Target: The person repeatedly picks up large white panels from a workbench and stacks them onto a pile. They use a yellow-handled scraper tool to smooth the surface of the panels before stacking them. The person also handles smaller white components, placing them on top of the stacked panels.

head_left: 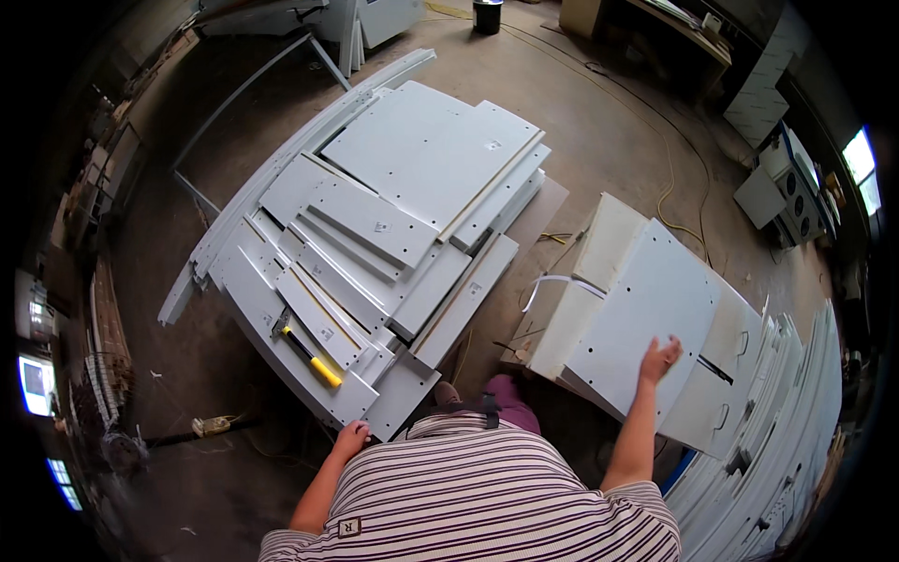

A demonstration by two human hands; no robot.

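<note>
My left hand [353, 437] is at the near corner of a long white panel [257, 323] at the bottom of a stack, its fingers closed on the edge. On that panel lies a hammer [312, 358] with a yellow and black handle. More white panels, some narrow and some wide with small holes, are piled behind it, topped by a large flat one [412, 140]. My right hand [661, 358] is over a white panel with holes [646, 309] on the right, fingers apart and holding nothing. Whether it touches the surface I cannot tell.
A white strap [562, 280] crosses the box-like piece under the right panel. Many long white strips [787, 403] lie at the right. A metal frame [245, 105] stands behind the stack. Cords [670, 192] run across the floor, and a black bucket [487, 17] stands far back.
</note>
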